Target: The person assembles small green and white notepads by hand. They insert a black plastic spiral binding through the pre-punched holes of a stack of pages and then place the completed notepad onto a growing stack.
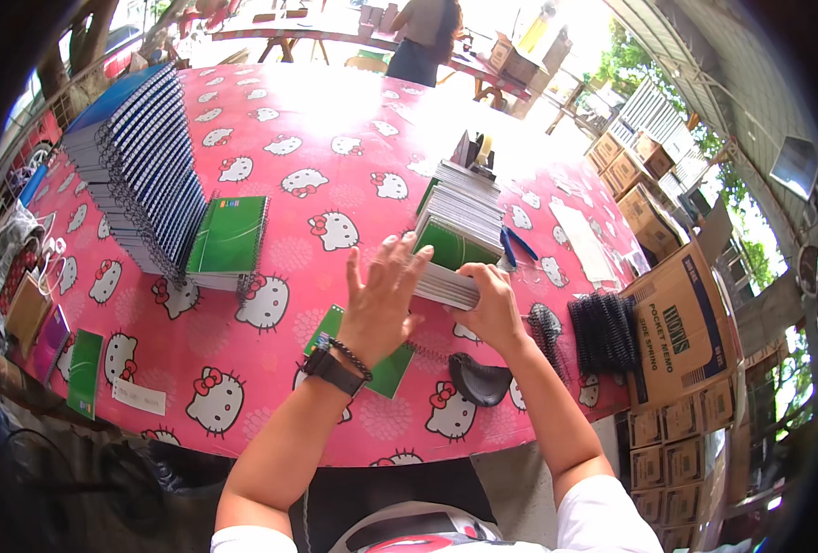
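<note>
Two hands of mine are at work in the head view, both at the near end of a row of paper blocks [464, 205] on the pink tablecloth [289, 221]. The thing I handle, a green-topped stack [453, 247], lies at that end, a little right of centre. My right hand [495, 309] pinches its near right corner, thumb uppermost. My left hand [383, 297] is spread, fingertips by the stack's left edge; I cannot tell whether they press or only hover.

I judge this to be lifting or squaring the sheets. To do it well, I should grip the full depth of the corner, so no bottom sheet stays behind, then let my left palm steady the opposite side while the edges line up. The blue-handled pliers [519, 247] sit just right of the stack, so I should lift clear of them, and of the black coils [602, 334] farther right.
</note>
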`<action>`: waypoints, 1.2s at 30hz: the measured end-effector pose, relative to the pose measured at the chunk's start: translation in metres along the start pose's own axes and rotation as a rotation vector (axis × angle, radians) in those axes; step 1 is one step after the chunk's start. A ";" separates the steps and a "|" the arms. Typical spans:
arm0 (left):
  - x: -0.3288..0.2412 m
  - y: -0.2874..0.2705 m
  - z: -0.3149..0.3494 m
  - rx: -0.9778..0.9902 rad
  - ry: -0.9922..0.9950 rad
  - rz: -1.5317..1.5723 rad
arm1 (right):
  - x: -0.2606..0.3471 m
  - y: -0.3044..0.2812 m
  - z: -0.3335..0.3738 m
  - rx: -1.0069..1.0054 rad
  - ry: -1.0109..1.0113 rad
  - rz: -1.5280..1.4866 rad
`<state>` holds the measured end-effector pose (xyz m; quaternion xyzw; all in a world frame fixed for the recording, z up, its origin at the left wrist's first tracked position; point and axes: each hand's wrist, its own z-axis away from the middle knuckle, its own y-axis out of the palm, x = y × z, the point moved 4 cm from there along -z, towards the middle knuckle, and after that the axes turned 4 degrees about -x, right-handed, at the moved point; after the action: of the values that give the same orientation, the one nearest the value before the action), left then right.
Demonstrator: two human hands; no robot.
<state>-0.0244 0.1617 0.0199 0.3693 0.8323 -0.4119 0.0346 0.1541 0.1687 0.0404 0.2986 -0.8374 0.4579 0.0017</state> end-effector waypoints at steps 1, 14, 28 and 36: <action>0.003 0.002 0.001 -0.008 0.005 0.017 | 0.021 -0.006 -0.010 0.058 -0.071 0.008; 0.037 0.024 0.011 0.066 -0.544 1.812 | 0.055 0.003 -0.034 0.044 0.193 -0.649; 0.070 -0.002 0.003 -0.236 -0.732 1.061 | -0.018 0.026 -0.030 0.464 0.131 0.472; 0.049 -0.006 0.006 0.209 -0.174 0.224 | -0.019 0.041 -0.022 0.229 0.054 0.503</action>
<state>-0.0651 0.1836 0.0023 0.4244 0.7324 -0.5203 0.1135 0.1433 0.2120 0.0167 0.0672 -0.8276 0.5434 -0.1238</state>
